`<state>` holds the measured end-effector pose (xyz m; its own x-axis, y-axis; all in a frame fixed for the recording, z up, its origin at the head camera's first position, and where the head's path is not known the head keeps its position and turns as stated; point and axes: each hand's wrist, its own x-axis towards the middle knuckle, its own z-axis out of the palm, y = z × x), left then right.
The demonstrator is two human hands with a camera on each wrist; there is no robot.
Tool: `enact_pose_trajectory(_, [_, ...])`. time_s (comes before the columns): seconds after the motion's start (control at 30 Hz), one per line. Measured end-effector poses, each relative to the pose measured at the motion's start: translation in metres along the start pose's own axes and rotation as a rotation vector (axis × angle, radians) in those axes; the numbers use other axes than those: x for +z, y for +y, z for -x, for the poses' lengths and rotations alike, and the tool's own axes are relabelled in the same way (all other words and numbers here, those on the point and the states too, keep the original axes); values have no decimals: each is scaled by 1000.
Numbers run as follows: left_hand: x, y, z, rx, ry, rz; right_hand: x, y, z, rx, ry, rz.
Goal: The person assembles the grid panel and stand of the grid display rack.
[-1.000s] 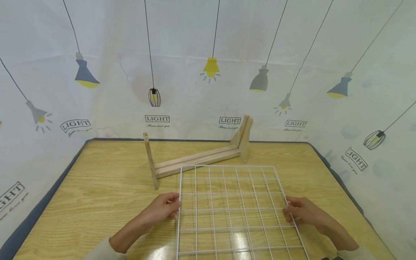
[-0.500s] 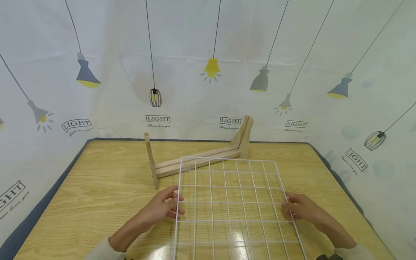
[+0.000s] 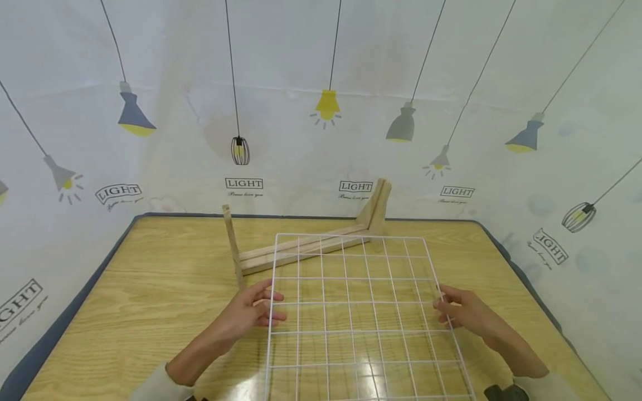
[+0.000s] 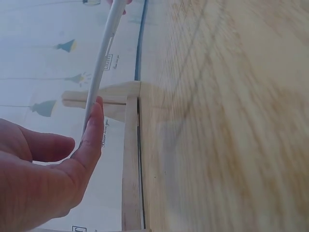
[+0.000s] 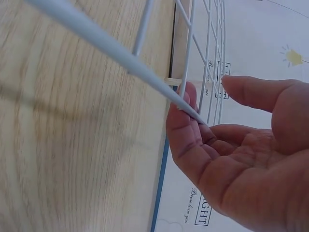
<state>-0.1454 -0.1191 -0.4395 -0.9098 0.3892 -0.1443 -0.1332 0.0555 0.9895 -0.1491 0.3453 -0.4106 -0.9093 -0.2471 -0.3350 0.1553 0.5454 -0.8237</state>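
A white wire grid panel (image 3: 351, 303) is held off the wooden table between both hands, as the gap beneath it shows in the wrist views. My left hand (image 3: 246, 312) supports its left rim on nearly straight fingers (image 4: 91, 130); the thumb stands apart from the wire. At the opposite rim, my right hand (image 3: 466, 312) has its fingers (image 5: 186, 140) curled up around the wire from below, with the thumb raised clear of it. Behind the panel lies a wooden frame (image 3: 261, 259) with an upright end piece at each side, partly seen through the mesh.
The wood-grain table (image 3: 150, 301) has a dark blue edge. A pale cloth (image 3: 291, 139) printed with lamps and the word LIGHT hangs behind and around it. Light glares off the tabletop near the front.
The panel has shifted forward, away from me, and its far edge now overlaps the wooden frame in view. Both hands moved with it; the left fingers have spread farther beneath the rim.
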Motion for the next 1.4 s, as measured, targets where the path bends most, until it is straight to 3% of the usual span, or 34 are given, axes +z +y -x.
enact_pose_trajectory(0.6, [-2,8,-2,24,-22,20,1,-10,-3,-57,69,60])
enact_pose_trajectory(0.93, [0,11,-8,15,-45,161,0,-19,-3,-85,108,69])
enact_pose_trajectory(1.2, [2,16,-10,52,-79,285,1,-27,-5,-122,150,88])
enact_pose_trajectory(1.4, [5,20,-11,80,-61,291,2,-34,-6,-137,182,116])
